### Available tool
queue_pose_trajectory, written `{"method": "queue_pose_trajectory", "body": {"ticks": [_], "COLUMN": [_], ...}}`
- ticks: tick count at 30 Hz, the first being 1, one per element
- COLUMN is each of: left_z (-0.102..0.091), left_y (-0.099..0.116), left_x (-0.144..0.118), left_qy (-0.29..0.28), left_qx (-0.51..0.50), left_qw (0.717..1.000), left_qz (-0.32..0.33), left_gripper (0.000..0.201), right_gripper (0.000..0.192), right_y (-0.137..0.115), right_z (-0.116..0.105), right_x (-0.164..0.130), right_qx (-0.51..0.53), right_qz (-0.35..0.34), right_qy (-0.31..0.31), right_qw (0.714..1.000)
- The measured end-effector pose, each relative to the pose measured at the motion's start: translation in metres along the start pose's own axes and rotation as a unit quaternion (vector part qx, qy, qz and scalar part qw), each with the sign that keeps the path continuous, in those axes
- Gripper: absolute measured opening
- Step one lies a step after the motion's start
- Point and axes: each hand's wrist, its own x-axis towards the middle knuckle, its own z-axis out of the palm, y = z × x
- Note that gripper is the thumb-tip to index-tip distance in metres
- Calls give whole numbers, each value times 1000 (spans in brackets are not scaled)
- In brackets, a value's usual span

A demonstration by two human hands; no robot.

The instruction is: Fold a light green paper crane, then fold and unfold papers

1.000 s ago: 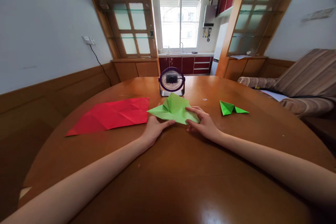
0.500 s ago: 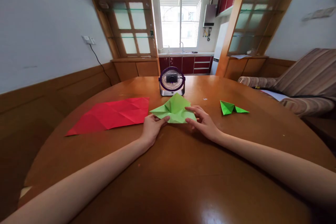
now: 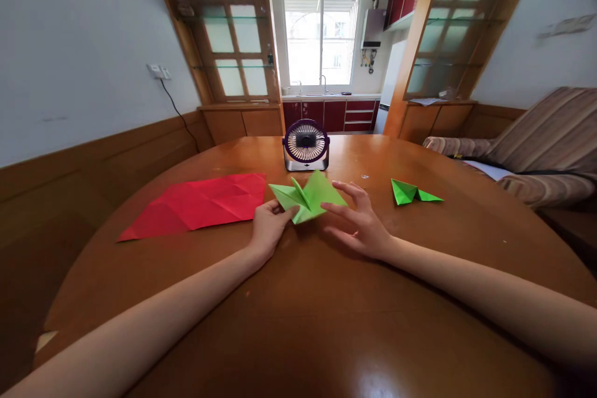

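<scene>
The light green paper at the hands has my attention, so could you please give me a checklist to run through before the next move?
1. Left hand gripping the light green paper: ok, thumb on top.
2. Right hand closed on it: not ok, fingers spread, thumb apart from it.
3. Paper lying flat: not ok, a narrow flap sticks up.
4. Red sheet untouched by the left hand: cannot tell, they overlap in view.
5. Small green folded piece clear of both hands: ok, apart to the right.
</scene>
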Motion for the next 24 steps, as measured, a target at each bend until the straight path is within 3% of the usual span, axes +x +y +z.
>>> {"method": "queue_pose_trajectory", "body": {"ticks": [5, 10, 17, 21, 24], "left_z": [2, 5, 10, 10, 9], "left_y": [2, 3, 12, 6, 0], "left_x": [-3, -6, -17, -16, -13], "left_qy": [-49, -89, -194, -209, -202], "left_qx": [42, 54, 61, 124, 137], "left_qw": [998, 994, 978, 967, 966], "left_qz": [27, 20, 49, 75, 80], "left_gripper": [41, 43, 44, 55, 45], "right_gripper": [23, 15, 11, 15, 18], "right_y": [1, 0, 2, 3, 1], "right_z": [1, 1, 4, 5, 6], "right_x": [0, 2, 3, 3, 5], "right_qx": [15, 52, 88, 96, 95], "right_qz": [-16, 43, 129, 175, 189], "right_qy": [17, 54, 84, 94, 88], "right_qw": [1000, 996, 984, 975, 973]}}
